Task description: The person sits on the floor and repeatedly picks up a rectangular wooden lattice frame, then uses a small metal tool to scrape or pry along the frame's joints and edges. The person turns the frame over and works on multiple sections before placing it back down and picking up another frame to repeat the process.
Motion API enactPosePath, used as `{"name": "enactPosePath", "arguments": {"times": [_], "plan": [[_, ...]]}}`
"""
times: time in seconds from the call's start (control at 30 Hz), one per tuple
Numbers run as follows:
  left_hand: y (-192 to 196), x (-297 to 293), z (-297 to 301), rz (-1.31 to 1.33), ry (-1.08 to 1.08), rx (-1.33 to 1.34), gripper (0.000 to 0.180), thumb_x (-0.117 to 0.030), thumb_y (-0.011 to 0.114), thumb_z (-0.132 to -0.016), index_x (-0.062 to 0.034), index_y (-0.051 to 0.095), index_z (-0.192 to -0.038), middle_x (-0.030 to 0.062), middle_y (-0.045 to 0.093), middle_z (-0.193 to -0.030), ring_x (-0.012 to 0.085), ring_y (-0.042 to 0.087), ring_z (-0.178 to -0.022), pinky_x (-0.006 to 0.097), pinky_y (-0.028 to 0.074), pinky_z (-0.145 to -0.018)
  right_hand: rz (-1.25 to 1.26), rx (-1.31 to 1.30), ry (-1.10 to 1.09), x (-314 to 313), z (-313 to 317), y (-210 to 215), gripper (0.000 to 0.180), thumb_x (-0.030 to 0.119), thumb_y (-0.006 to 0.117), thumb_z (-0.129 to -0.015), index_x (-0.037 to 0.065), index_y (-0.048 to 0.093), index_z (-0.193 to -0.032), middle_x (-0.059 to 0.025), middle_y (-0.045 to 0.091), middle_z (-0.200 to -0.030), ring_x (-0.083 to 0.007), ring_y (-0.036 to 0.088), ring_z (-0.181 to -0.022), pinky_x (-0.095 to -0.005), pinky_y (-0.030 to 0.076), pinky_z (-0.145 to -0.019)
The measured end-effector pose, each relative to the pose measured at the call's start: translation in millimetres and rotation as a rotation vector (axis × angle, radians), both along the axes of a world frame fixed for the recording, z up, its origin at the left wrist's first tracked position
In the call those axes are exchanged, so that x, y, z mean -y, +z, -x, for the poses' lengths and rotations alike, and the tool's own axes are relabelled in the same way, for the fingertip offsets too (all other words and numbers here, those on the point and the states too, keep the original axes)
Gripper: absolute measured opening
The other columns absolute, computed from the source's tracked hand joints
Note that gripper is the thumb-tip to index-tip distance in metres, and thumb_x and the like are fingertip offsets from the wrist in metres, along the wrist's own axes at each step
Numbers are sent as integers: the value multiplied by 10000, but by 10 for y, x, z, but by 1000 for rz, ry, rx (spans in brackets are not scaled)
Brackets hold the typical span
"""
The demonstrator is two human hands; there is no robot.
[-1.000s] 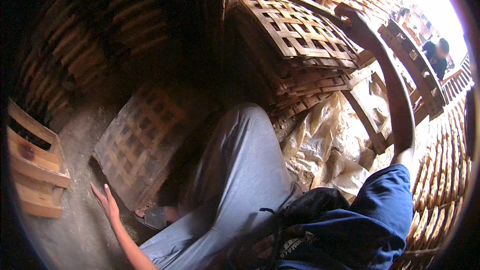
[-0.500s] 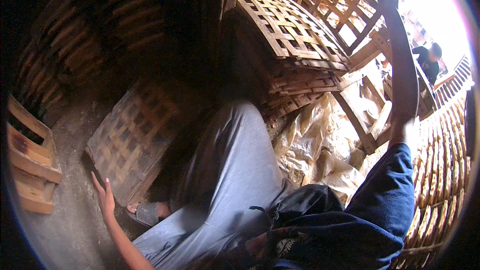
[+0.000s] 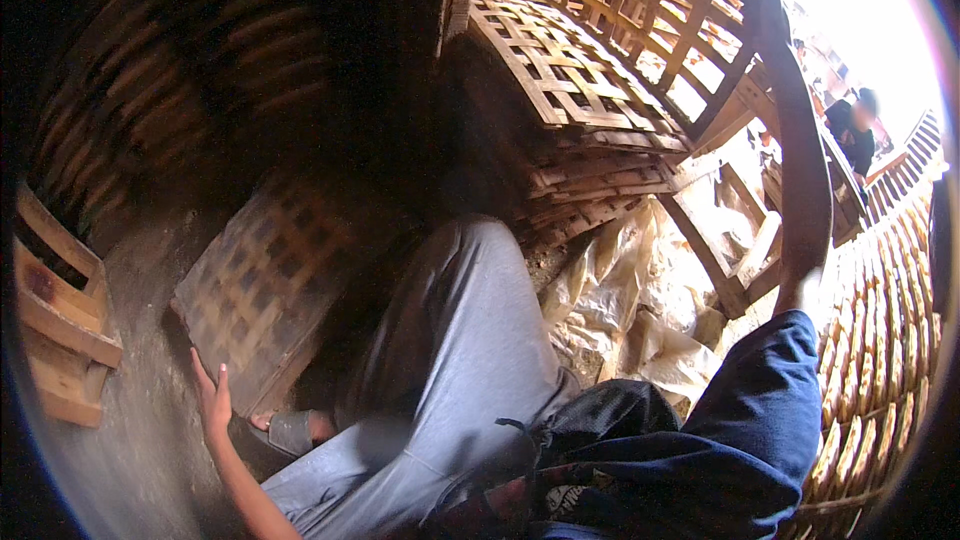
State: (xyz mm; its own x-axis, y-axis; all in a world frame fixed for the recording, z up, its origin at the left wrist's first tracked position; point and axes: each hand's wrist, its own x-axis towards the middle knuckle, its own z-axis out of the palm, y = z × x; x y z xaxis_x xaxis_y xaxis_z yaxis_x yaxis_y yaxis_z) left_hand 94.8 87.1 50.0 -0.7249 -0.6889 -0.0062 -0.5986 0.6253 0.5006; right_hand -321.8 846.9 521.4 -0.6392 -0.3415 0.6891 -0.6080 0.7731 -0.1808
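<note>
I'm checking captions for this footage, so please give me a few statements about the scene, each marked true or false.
1. The right hand holds a tilted slatted panel by its edge. True.
2. The left hand is clenched around a stick. False: the left hand is open, beside a panel on the ground.
3. Crumpled plastic lies beside the stack of panels. True.
4. The trousers are bright red. False: the trousers are grey.
5. Another person shows in the background, on the picture's right. True.
6. The sleeve on the right arm is white. False: the sleeve is dark blue.
</note>
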Motion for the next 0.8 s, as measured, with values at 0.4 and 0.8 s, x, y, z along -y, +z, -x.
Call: {"name": "enactPosePath", "arguments": {"times": [0.4,0.8], "plan": [[102,-5,-83,-16,-10,15,766,-435,510,-1007,-242,80,-1612,208,206,-1633,443,269,-1465,543,269,-1185,8,-5,-8,83,104,-48,166,206,588,-1012,48,594,-1062,-65,563,-806,-132,498,-664,-283,441,-557],[-113,206,-185,9,-28,-55,793,-433,529,-997,-217,76,-1612,201,215,-1633,456,273,-1459,546,278,-1177,1,-17,-17,178,54,-160,170,220,570,-1019,52,596,-1015,-68,560,-765,-135,473,-611,-280,417,-518]]}}
